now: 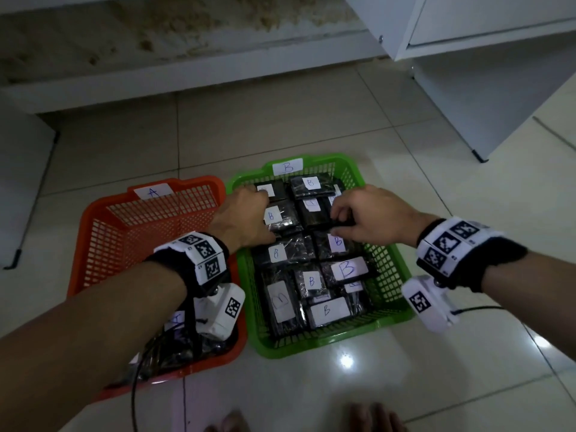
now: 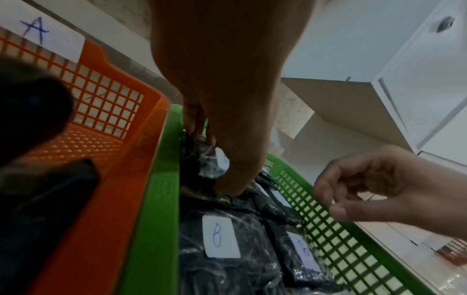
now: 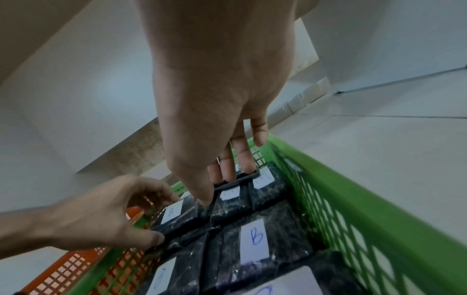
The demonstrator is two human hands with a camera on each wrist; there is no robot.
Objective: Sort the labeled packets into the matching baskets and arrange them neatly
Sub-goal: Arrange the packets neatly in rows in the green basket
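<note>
Hands in green basket: left grip clasps B packet; right grip pinches black packet.

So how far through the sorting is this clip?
Mostly done, it seems. The green basket tagged B is packed with B-labelled packets in rough rows. In hand: the left hand and right hand each have a grip on packets in the far rows, straightening them. Left: a few dark packets in the orange basket, labels mostly hidden, and some crooked near rows.
</note>
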